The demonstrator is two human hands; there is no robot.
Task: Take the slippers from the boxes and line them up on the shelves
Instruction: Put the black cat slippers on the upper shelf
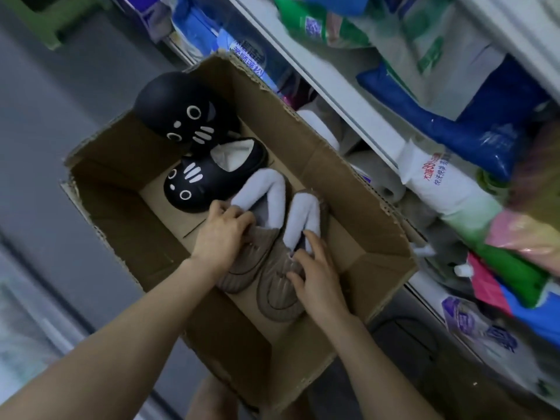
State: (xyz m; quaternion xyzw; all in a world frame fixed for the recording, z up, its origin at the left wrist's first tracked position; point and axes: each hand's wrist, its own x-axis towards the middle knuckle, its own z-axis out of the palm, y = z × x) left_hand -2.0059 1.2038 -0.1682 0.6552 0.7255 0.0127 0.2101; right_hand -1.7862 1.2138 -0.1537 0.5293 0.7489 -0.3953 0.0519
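An open cardboard box (339, 165) holds two pairs of slippers. Two black slippers with white cat faces lie at its far end: one (181, 113) toe-up near the far corner, the other (209, 180) beside it with a white lining showing. Nearer to me lie two brown ribbed slippers with pale fleece linings sticking out. My left hand (225, 234) grips the left brown slipper (245, 265) at its opening. My right hand (315, 271) rests with curled fingers on the right brown slipper (278, 292).
White shelves (330, 86) run along the right, packed with blue, green and white bags of goods (472, 122). A green stool (45, 22) stands at the top left on the grey floor. The box sits against the shelf front.
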